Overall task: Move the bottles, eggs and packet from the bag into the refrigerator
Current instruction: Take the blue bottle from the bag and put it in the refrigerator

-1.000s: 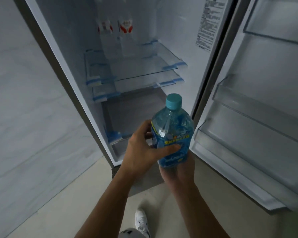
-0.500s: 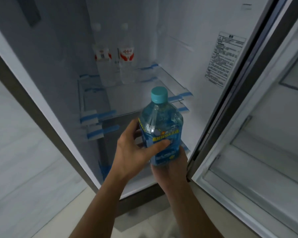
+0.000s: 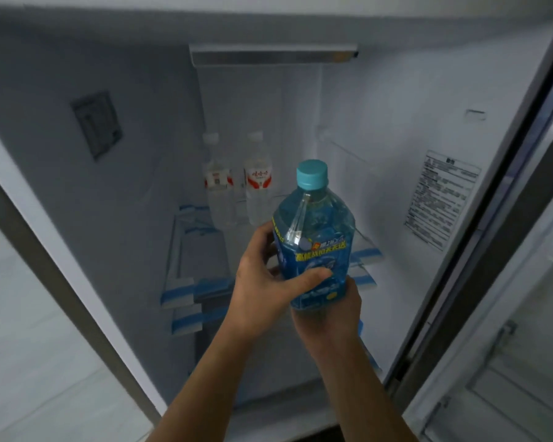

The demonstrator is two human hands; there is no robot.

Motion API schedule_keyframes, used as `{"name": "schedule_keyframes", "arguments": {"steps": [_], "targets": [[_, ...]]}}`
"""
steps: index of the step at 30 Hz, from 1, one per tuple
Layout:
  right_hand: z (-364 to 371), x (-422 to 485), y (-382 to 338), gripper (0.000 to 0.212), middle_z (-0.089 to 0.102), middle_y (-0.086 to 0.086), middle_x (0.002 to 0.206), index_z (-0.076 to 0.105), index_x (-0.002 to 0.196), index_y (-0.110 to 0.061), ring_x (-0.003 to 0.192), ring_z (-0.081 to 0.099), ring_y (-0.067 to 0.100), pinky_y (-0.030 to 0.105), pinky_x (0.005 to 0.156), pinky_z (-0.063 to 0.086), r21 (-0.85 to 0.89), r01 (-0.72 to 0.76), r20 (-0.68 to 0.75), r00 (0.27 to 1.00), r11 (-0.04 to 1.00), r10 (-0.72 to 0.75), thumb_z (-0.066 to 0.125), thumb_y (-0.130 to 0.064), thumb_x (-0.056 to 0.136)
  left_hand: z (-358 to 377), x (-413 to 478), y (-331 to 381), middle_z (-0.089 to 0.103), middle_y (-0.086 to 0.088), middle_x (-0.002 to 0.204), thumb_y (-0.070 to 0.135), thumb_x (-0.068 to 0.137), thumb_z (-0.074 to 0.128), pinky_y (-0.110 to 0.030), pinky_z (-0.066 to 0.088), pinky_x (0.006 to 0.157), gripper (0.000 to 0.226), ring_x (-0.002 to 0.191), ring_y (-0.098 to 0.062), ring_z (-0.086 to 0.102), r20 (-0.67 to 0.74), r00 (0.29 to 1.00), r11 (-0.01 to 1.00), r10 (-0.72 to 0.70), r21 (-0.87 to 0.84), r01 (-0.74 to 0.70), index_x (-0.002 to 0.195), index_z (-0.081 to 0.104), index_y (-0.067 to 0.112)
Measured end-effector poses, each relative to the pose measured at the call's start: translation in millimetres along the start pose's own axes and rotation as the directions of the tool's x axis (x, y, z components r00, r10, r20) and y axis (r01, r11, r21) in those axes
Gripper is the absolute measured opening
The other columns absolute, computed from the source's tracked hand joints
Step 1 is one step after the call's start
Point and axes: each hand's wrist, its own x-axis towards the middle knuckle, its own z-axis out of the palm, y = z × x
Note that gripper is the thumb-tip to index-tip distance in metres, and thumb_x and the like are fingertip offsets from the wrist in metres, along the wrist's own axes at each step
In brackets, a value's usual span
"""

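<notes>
The refrigerator (image 3: 380,90) stands open, its pale interior dim, the door swung out along the right edge and a grey-white wall panel showing on the left. Nearest us, two bare forearms reach up from the bottom edge. The left hand (image 3: 265,282) wraps the side of the blue bottle (image 3: 316,250) — thumb laid flat across the front of the label, fingers curled round the far side, a firm closed grip. The right hand (image 3: 329,317) cups the bottle from beneath, palm under its base; its fingers are mostly hidden behind the bottle, but the hand is plainly bearing the weight. The bottle is upright, teal cap (image 3: 312,173) on top, blue liquid inside, held in the air in front of the glass shelf (image 3: 201,250) and not resting on anything. That shelf has blue tape strips at its front corners, with another taped shelf just below it. Farther in, at the back of the shelf, two clear water bottles (image 3: 257,180) with red-and-white labels stand side by side against the rear wall. A printed sticker (image 3: 441,199) sits on the right inner wall — too small to read.
</notes>
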Motion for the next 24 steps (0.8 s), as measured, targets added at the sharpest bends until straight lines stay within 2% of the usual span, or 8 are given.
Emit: {"name": "schedule_keyframes", "arguments": {"steps": [5,7,11,15,18,21,23,24], "targets": [[8.9,30.9,-15.9,0.048,0.068,0.017,0.112,0.07,0.117,-0.008,0.101,0.066,0.03,0.037,0.084,0.056,-0.051,0.03,0.002,1.0,0.998,-0.03,0.032,-0.032,0.101,8.0,33.9,-4.2,0.07,0.008,0.117,0.015,0.069,0.088,-0.027,0.057,0.087,0.062,0.112,-0.01,0.065,-0.037,0.999,1.0,0.004,-0.001,-0.004,0.123,0.059,0.018],[9.6,40.3,-21.8,0.051,0.067,0.019,0.113,0.068,0.122,-0.007,0.101,0.066,0.031,0.037,0.08,0.058,-0.108,0.023,-0.014,1.0,0.994,-0.024,0.028,-0.032,0.104,11.5,44.3,-8.5,0.072,0.01,0.113,0.016,0.069,0.088,-0.019,0.055,0.082,0.058,0.108,-0.007,0.066,-0.075,0.997,1.0,-0.008,-0.028,0.006,0.12,0.063,0.02],[12.0,61.0,-32.3,0.051,0.067,0.022,0.116,0.066,0.126,-0.005,0.102,0.067,0.032,0.038,0.078,0.059,-0.146,-0.015,-0.036,0.999,0.989,0.01,0.027,-0.031,0.104,17.1,65.0,-13.6,0.073,0.015,0.109,0.021,0.065,0.089,-0.017,0.055,0.078,0.055,0.106,-0.006,0.067,-0.109,0.994,0.998,-0.015,-0.059,0.009,0.113,0.065,0.031],[16.3,81.2,-42.8,0.051,0.07,0.022,0.111,0.074,0.112,-0.006,0.095,0.07,0.03,0.039,0.077,0.059,-0.141,-0.03,-0.07,0.997,0.99,0.02,0.029,-0.028,0.103,21.9,87.9,-15.8,0.072,0.014,0.111,0.037,0.057,0.094,-0.029,0.058,0.085,0.06,0.109,-0.009,0.066,-0.122,0.992,0.999,-0.022,-0.046,0.016,0.11,0.065,0.036],[13.6,95.0,-52.8,0.048,0.068,0.026,0.118,0.07,0.119,-0.004,0.101,0.068,0.034,0.043,0.088,0.055,-0.198,-0.058,-0.146,0.989,0.978,0.029,0.031,-0.028,0.103,25.0,107.1,-19.2,0.072,0.015,0.111,0.045,0.053,0.094,-0.034,0.057,0.088,0.061,0.11,-0.013,0.065,-0.127,0.991,0.999,-0.03,-0.023,0.027,0.107,0.066,0.039],[8.7,105.5,-64.7,0.036,0.071,0.024,0.112,0.066,0.118,-0.003,0.097,0.068,0.035,0.043,0.08,0.057,-0.329,-0.092,-0.248,0.969,0.94,0.008,0.04,-0.022,0.103,30.0,122.1,-25.8,0.072,0.015,0.111,0.04,0.055,0.089,-0.028,0.057,0.086,0.06,0.111,-0.013,0.065,-0.114,0.993,0.999,-0.036,0.001,0.037,0.111,0.065,0.035],[-1.1,114.2,-71.9,0.023,0.074,0.018,0.099,0.068,0.108,-0.002,0.087,0.068,0.031,0.038,0.07,0.057,-0.526,-0.112,-0.354,0.93,0.843,-0.098,0.051,-0.015,0.1,31.3,129.2,-32.8,0.07,0.013,0.113,0.038,0.056,0.088,-0.034,0.057,0.092,0.066,0.111,-0.013,0.064,-0.103,0.994,0.998,-0.045,0.034,0.048,0.117,0.064,0.028],[-7.1,118.7,-75.0,0.02,0.075,0.014,0.093,0.072,0.101,-0.004,0.084,0.068,0.028,0.039,0.073,0.058,-0.629,-0.101,-0.362,0.916,0.771,-0.175,0.053,-0.012,0.098,31.0,132.3,-36.4,0.069,0.014,0.114,0.038,0.056,0.088,-0.037,0.056,0.094,0.069,0.111,-0.012,0.063,-0.102,0.994,0.997,-0.05,0.058,0.056,0.12,0.062,0.026]]}}
